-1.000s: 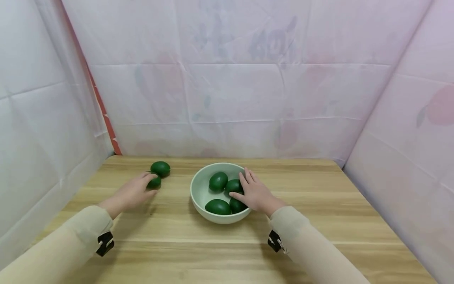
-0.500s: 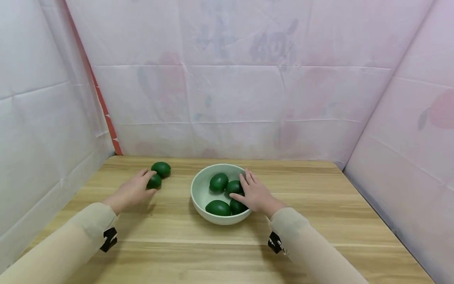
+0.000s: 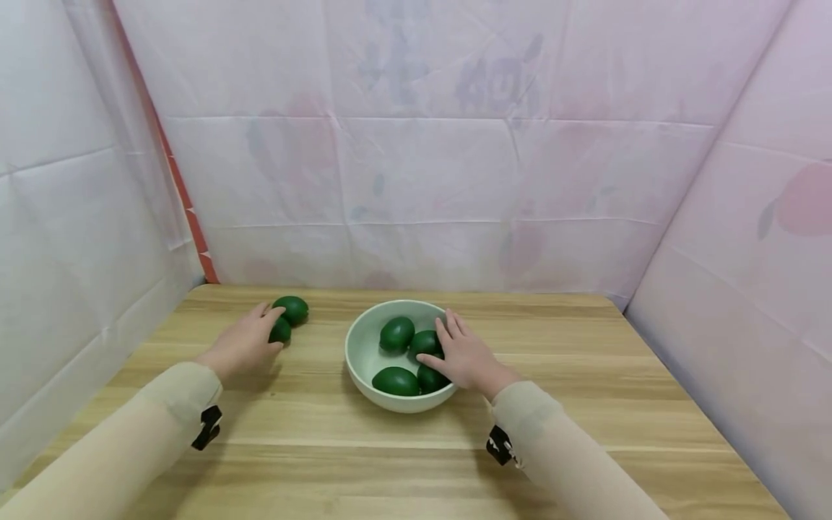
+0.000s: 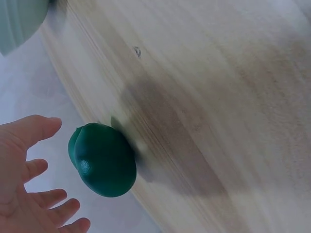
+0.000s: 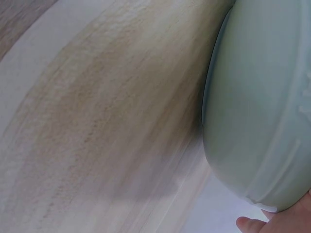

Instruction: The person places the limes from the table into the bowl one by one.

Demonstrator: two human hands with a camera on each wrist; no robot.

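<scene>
On the light wooden surface point(image 3: 364, 462) stands a pale green round bowl point(image 3: 361, 352) that the right hand point(image 3: 468, 356) touches, fingers spread. The left hand point(image 3: 245, 344), fingers relaxed, meets a dark green egg-shaped fruit point(image 3: 280, 330), long axis unclear.

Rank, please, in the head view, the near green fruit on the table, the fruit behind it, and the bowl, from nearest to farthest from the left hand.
1. Near green fruit, at the left hand's fingertips.
2. Far green fruit, just behind it.
3. Bowl, off to the right, mid-table.
</scene>
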